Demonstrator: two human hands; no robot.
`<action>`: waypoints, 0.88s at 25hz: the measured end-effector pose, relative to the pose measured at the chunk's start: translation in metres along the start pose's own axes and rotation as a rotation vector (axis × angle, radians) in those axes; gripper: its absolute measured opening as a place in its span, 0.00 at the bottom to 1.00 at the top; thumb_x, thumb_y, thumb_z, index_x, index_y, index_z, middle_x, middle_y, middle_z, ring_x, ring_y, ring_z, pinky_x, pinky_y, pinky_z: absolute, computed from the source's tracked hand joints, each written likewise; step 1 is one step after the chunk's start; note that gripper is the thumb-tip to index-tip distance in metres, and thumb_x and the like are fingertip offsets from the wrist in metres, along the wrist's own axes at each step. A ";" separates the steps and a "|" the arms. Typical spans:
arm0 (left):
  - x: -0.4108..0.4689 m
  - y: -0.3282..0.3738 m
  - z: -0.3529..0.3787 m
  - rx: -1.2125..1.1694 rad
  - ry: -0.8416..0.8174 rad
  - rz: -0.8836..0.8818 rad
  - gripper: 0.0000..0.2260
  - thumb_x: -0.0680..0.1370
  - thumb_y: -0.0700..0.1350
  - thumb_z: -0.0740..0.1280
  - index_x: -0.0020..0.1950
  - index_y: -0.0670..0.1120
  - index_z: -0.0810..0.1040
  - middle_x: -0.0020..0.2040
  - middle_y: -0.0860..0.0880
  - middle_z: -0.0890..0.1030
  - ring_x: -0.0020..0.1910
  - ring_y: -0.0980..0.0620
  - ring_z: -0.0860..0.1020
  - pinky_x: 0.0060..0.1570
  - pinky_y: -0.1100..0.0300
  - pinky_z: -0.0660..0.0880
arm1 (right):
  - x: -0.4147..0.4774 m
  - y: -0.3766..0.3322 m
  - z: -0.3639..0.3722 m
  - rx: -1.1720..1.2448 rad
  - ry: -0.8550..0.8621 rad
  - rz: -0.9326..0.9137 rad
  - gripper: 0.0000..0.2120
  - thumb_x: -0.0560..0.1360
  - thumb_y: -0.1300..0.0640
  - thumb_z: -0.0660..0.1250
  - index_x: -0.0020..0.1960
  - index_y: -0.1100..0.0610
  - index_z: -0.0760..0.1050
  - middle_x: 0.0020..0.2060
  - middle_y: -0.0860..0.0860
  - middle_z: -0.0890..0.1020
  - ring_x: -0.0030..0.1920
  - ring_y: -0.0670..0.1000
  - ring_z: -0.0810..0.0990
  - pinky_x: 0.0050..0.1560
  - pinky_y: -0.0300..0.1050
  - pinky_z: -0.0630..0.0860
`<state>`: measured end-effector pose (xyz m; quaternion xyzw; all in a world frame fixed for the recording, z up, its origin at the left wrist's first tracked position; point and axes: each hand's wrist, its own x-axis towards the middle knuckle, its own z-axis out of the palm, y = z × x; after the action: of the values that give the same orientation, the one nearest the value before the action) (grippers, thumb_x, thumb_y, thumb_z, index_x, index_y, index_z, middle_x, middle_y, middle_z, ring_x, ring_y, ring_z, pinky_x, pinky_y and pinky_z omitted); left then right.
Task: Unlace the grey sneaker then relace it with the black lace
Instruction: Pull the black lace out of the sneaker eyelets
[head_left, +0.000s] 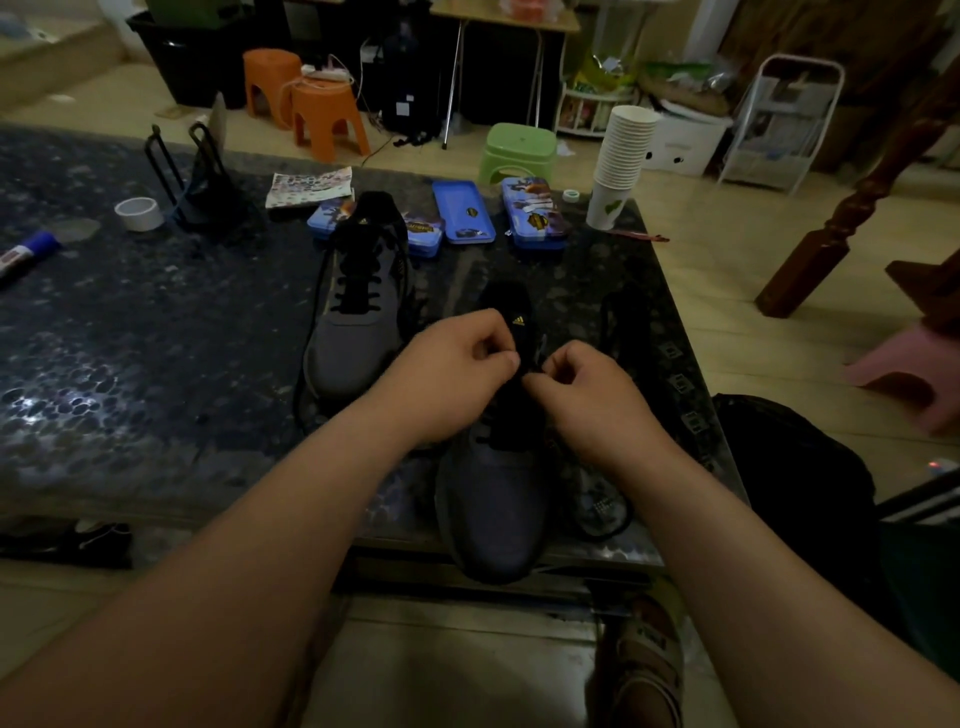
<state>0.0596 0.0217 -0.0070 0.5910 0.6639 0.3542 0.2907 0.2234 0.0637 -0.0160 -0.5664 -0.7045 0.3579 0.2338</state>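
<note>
A grey sneaker (493, 509) with a black tongue stands at the near edge of the dark table, toe pointing toward me. My left hand (457, 364) and my right hand (582, 395) meet over its upper eyelets, fingers curled, each pinching the black lace (530, 371). The laced part under the hands is mostly hidden; a crossing shows lower at the vamp. A second grey sneaker (358, 312) with black lacing stands further back to the left, its lace trailing down its left side.
The dark speckled table (156, 338) also bears three blue tins (462, 213), a stack of paper cups (623, 156), a tape roll (137, 213), a marker (26, 254) and a black insole (623, 332). Stools stand on the floor beyond.
</note>
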 end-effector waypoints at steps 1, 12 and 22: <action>-0.001 0.001 -0.005 -0.158 -0.040 -0.053 0.07 0.80 0.44 0.68 0.42 0.50 0.78 0.38 0.49 0.83 0.39 0.54 0.78 0.47 0.52 0.75 | 0.001 0.001 0.000 -0.017 0.008 0.001 0.10 0.76 0.50 0.71 0.48 0.56 0.76 0.41 0.50 0.81 0.40 0.50 0.79 0.39 0.47 0.72; -0.014 -0.002 -0.018 -0.231 -0.152 -0.038 0.08 0.81 0.46 0.70 0.42 0.45 0.82 0.35 0.44 0.80 0.37 0.52 0.75 0.42 0.56 0.70 | -0.012 -0.017 0.012 0.244 0.046 0.044 0.14 0.80 0.51 0.68 0.39 0.56 0.82 0.28 0.47 0.80 0.28 0.46 0.76 0.32 0.43 0.71; -0.012 -0.013 -0.014 -0.424 -0.198 -0.167 0.14 0.84 0.51 0.65 0.45 0.46 0.84 0.42 0.51 0.85 0.43 0.58 0.81 0.50 0.59 0.75 | -0.045 -0.028 0.015 0.369 -0.304 -0.305 0.07 0.80 0.58 0.71 0.45 0.60 0.82 0.32 0.57 0.77 0.35 0.49 0.72 0.38 0.43 0.68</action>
<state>0.0426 0.0079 -0.0096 0.4917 0.5895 0.4006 0.5002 0.2064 0.0138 -0.0007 -0.3413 -0.7316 0.5218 0.2758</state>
